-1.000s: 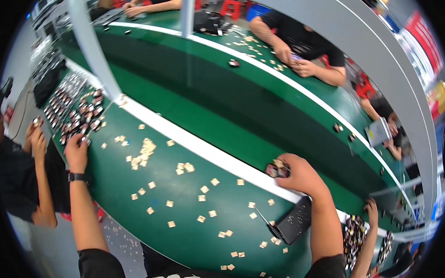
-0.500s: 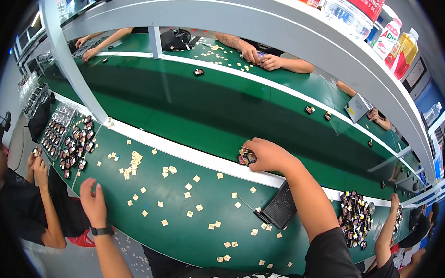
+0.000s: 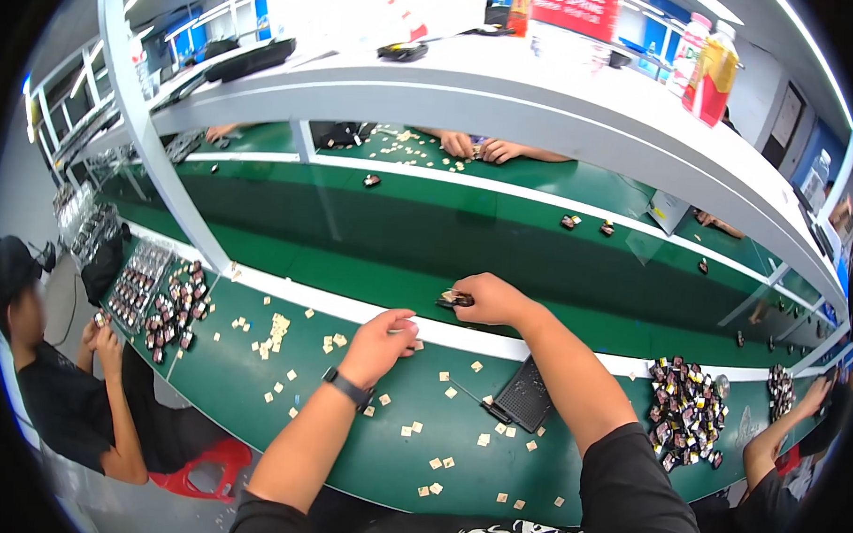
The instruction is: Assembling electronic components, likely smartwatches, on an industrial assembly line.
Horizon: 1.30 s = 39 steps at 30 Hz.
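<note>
My right hand [image 3: 493, 300] reaches over the white edge strip onto the dark green belt. Its fingers are closed on a small black part [image 3: 457, 300] with a pale piece at one side, mostly covered by the hand. My left hand [image 3: 382, 348], a dark watch on its wrist, hovers by the white strip to the left of it. Its fingers are apart and hold nothing. Small pale yellow squares [image 3: 409, 429] lie scattered on the green table [image 3: 363, 466] beneath my arms. Near my right forearm lies a black perforated box [image 3: 523, 398] with a thin rod beside it.
A heap of small dark parts [image 3: 686, 415] lies at the right, another heap [image 3: 177, 305] and a clear tray [image 3: 138, 289] at the left. A grey shelf frame [image 3: 376, 110] crosses above the belt. Co-workers sit on both sides; another person's hands [image 3: 478, 148] are opposite.
My left hand has moved right, from the table's left part to near my right hand. My right hand still grips the small part, now turned. The view has tilted up.
</note>
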Each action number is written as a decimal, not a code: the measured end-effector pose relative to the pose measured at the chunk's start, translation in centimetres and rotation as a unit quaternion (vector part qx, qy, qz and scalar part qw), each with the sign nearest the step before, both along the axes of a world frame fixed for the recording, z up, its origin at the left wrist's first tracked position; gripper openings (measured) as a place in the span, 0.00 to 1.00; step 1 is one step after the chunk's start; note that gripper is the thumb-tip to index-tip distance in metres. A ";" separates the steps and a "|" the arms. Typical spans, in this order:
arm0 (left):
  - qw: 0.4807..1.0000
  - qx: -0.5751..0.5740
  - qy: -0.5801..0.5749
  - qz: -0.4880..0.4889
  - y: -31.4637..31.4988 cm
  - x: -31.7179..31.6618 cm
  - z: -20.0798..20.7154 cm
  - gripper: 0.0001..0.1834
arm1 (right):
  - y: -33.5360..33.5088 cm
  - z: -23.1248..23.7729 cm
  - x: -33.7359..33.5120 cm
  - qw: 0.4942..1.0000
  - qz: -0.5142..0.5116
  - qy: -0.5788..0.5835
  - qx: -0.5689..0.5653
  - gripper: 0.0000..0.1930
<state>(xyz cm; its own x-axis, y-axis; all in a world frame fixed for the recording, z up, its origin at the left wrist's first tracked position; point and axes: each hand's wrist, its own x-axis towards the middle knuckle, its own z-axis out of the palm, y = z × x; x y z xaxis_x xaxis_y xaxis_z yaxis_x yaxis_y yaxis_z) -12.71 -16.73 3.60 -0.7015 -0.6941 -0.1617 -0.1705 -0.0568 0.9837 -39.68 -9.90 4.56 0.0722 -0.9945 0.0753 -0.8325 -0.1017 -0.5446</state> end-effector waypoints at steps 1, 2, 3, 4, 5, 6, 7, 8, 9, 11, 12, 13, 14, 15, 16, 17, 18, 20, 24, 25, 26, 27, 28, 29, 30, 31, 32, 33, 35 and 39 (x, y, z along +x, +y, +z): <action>0.980 0.194 0.042 0.024 0.1 -1.8 0.3 0.23 | 0.1 0.2 0.4 1.000 0.005 -0.004 -0.023 0.12; 0.981 0.189 0.041 0.018 0.1 -2.9 0.7 0.23 | 0.1 0.4 0.6 1.000 0.003 -0.013 -0.025 0.11; 0.958 0.279 0.056 0.027 0.2 -3.7 1.0 0.24 | 0.5 0.5 0.9 1.000 -0.002 -0.014 -0.028 0.11; 0.927 0.368 0.069 0.035 0.4 -4.5 1.1 0.24 | 1.2 0.9 1.2 0.998 0.010 -0.021 -0.062 0.10; 0.927 0.368 0.067 0.033 0.6 -4.6 0.8 0.24 | 1.8 2.0 1.8 0.995 0.025 -0.027 -0.095 0.10; 0.917 0.385 0.106 0.013 0.9 -4.2 0.3 0.23 | 3.0 3.0 2.3 0.997 0.038 0.007 -0.071 0.11; 0.903 0.404 0.145 -0.004 1.3 -3.5 -0.3 0.22 | 4.2 4.3 3.3 0.997 0.038 0.004 -0.067 0.11; 0.896 0.405 0.171 -0.056 1.9 -2.5 -0.2 0.22 | 5.5 5.4 4.6 0.995 0.063 0.034 -0.064 0.12; 0.895 0.399 0.189 -0.061 2.9 -1.3 -0.1 0.19 | 7.0 6.3 5.9 0.992 0.089 0.063 -0.058 0.14; 0.906 0.370 0.195 -0.061 5.7 0.9 0.1 0.18 | 10.3 7.4 8.5 0.985 0.095 0.133 -0.056 0.15; 0.897 0.385 0.205 -0.073 6.7 2.4 -0.6 0.19 | 12.5 7.6 9.9 0.985 0.074 0.133 -0.078 0.15; 0.887 0.397 0.216 -0.094 7.8 3.6 -1.1 0.22 | 15.0 7.7 10.9 0.985 0.051 0.135 -0.099 0.16; 0.892 0.392 0.205 -0.093 8.9 4.5 -0.7 0.24 | 17.6 7.7 11.7 0.989 0.029 0.111 -0.089 0.16; 0.898 0.387 0.189 -0.093 10.0 5.4 0.1 0.27 | 20.0 7.3 12.6 0.993 0.004 0.085 -0.078 0.16; 0.894 0.400 0.183 -0.087 10.8 5.8 0.6 0.27 | 22.1 6.2 13.5 0.995 0.005 0.077 -0.064 0.16; 0.911 0.366 0.168 -0.088 11.5 6.1 1.0 0.28 | 24.1 5.2 14.5 0.996 -0.019 0.088 -0.007 0.19; 0.927 0.331 0.152 -0.092 12.1 6.6 1.1 0.29 | 25.6 4.3 15.5 0.993 -0.042 0.101 0.050 0.21; 0.935 0.317 0.133 -0.089 12.7 7.2 0.8 0.31 | 27.0 2.3 17.1 0.989 -0.071 0.109 0.065 0.23; 0.951 0.280 0.106 -0.078 13.6 7.9 0.1 0.31 | 28.1 0.4 18.7 0.980 -0.125 0.147 0.056 0.27; 0.953 0.273 0.107 -0.071 13.8 7.8 -0.1 0.30 | 28.3 0.0 18.8 0.979 -0.128 0.148 0.060 0.27; 0.951 0.282 0.100 -0.074 14.1 7.9 0.1 0.30 | 28.4 -0.6 19.0 0.976 -0.145 0.156 0.033 0.29; 0.950 0.286 0.102 -0.076 14.4 8.0 0.2 0.30 | 28.7 -1.0 19.1 0.973 -0.161 0.165 0.006 0.30; 0.946 0.288 0.120 -0.085 14.8 8.3 0.1 0.31 | 28.9 -1.4 19.3 0.972 -0.169 0.165 -0.001 0.31; 0.942 0.291 0.139 -0.094 15.2 8.6 0.1 0.32 | 29.1 -1.2 19.5 0.972 -0.166 0.166 0.000 0.31; 0.942 0.292 0.141 -0.090 15.4 8.8 0.3 0.32 | 29.3 -1.0 19.7 0.971 -0.184 0.154 -0.001 0.31; 0.940 0.292 0.145 -0.098 15.6 9.0 0.6 0.32 | 29.2 -0.7 19.8 0.969 -0.201 0.141 -0.003 0.32; 0.939 0.291 0.148 -0.106 15.7 9.2 0.8 0.33 | 29.2 -0.1 20.0 0.970 -0.196 0.141 -0.002 0.32; 0.940 0.291 0.148 -0.101 15.9 9.5 0.7 0.33 | 29.3 0.9 20.1 0.969 -0.224 0.101 -0.006 0.29; 0.939 0.275 0.171 -0.116 16.3 9.9 0.7 0.33 | 29.5 2.5 20.2 0.966 -0.251 0.062 -0.008 0.26; 0.948 0.254 0.160 -0.102 17.4 10.2 1.3 0.31 | 29.2 4.5 20.9 0.968 -0.213 -0.071 -0.108 0.11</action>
<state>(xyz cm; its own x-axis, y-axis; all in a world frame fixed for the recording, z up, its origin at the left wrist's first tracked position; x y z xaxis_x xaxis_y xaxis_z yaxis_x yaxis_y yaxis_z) -2.55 0.67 4.94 -0.8819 -0.4289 -0.1954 0.0740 -0.5355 0.8413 -18.78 19.26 9.03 -0.3668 -0.8918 0.2648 -0.7419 0.1087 -0.6616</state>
